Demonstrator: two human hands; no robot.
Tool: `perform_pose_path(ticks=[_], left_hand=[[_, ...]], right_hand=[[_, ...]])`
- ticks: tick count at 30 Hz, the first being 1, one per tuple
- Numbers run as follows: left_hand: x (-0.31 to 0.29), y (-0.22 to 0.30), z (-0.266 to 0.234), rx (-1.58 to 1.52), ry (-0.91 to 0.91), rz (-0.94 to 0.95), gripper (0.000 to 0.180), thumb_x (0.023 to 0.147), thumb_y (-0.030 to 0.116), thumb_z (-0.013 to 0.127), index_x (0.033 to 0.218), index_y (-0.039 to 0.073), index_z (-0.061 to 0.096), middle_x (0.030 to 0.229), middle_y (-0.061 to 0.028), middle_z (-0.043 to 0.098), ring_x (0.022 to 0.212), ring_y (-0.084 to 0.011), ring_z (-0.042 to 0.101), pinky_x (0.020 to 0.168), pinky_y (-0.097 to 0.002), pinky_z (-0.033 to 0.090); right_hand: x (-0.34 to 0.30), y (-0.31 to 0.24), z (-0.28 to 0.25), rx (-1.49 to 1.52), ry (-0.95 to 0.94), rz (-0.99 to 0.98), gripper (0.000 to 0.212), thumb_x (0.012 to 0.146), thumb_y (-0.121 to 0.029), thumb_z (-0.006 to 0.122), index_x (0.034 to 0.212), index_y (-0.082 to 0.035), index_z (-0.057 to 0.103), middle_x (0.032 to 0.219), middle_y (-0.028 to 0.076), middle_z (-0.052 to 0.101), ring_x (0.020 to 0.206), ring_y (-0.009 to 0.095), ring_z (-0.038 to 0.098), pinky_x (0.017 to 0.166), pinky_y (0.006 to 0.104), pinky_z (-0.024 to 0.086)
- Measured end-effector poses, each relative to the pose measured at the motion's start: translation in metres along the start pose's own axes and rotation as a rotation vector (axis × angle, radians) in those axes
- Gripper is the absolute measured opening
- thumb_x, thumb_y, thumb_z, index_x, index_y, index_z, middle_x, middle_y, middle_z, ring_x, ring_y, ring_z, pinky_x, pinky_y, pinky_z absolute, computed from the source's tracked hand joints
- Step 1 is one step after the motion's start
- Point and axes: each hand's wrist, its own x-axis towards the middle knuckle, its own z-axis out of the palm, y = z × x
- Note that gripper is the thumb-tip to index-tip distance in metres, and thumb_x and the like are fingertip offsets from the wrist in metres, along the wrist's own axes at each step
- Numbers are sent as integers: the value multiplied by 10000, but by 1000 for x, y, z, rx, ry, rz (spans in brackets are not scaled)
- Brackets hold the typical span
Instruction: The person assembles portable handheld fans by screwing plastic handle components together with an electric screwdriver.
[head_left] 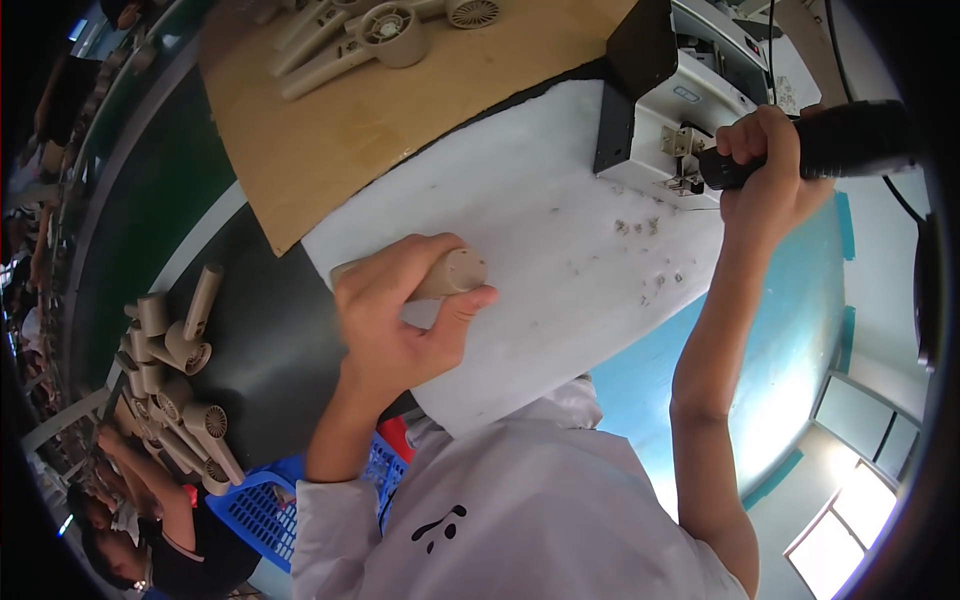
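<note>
I see a big white mat [520,200] on the table. At its far right edge sits a white machine [670,110]. My right hand [765,165] wraps tight around a black power tool [830,145], tip at the machine. On the mat's near left, my left hand [400,310] grips a tan handle part [445,275]. Small screws [640,228] lie between them. I think holding the tool straight and the part steady works best.
</note>
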Motion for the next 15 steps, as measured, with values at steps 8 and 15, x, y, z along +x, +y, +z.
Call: perform_pose_path(ticks=[8,15], left_hand=[[-3,1,16,-180,-10,141,325,727,169,839,926,-6,652,705,-110,640,576,-245,621,547,-286,491],[-3,4,16,-181,-4,123,335,720,167,839,932,-10,650,709,-110,643,563,-240,612,541,-288,490]], right_hand=[[-55,-47,16,735,-227,268,286,894,-9,437,1124,-132,555,603,-33,332,474,86,333,484,273,351],[-82,-57,48,839,-384,182,244,909,-28,410,1127,-58,515,627,-27,393,501,77,381,536,262,394]])
